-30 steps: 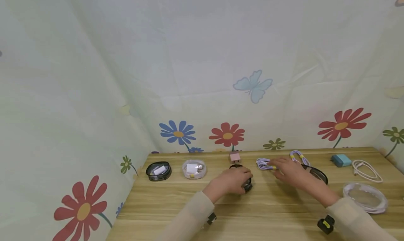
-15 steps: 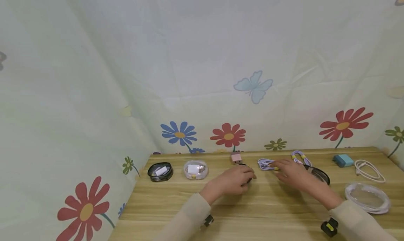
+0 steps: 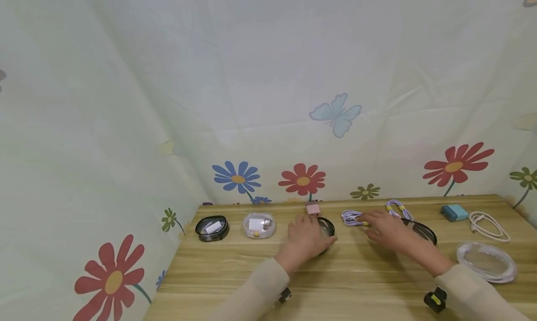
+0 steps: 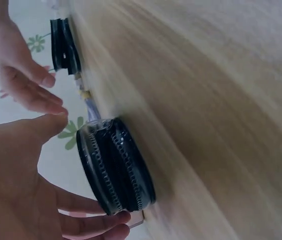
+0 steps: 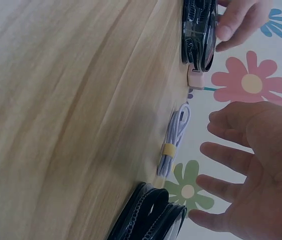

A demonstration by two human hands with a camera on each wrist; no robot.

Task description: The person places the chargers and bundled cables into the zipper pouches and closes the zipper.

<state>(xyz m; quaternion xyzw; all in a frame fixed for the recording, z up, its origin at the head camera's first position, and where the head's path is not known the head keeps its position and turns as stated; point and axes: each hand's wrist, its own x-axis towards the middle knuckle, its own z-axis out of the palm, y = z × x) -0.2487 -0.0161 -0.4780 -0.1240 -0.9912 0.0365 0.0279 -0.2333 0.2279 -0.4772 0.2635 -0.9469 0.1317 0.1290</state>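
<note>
My left hand point(image 3: 304, 237) is over the left side of a round clear pouch with black zipped edges point(image 3: 329, 227). In the left wrist view, its fingertips come up to the lower end of this pouch point(image 4: 116, 165), and the thumb stands apart from it. The hand is loosely spread. My right hand point(image 3: 386, 230) hovers with straight, spread fingers next to a purple cable point(image 3: 352, 218) coiled and tied with a yellow band. Beneath the right wrist lies another black-edged pouch point(image 3: 423, 232), partly hidden by the arm.
A pink charger point(image 3: 313, 210) sits behind the left hand. Two pouches, one black-edged point(image 3: 211, 228) and one clear point(image 3: 258, 225), hold white chargers at left. Rightward lie a second purple cable point(image 3: 398, 210), a blue charger point(image 3: 454, 212), a white cable point(image 3: 488, 226) and a white-edged pouch point(image 3: 486, 261).
My left hand has shifted from over the black-edged pouch to its left side and loosened its fingers, so more of the pouch shows. The right hand stays nearly still.
</note>
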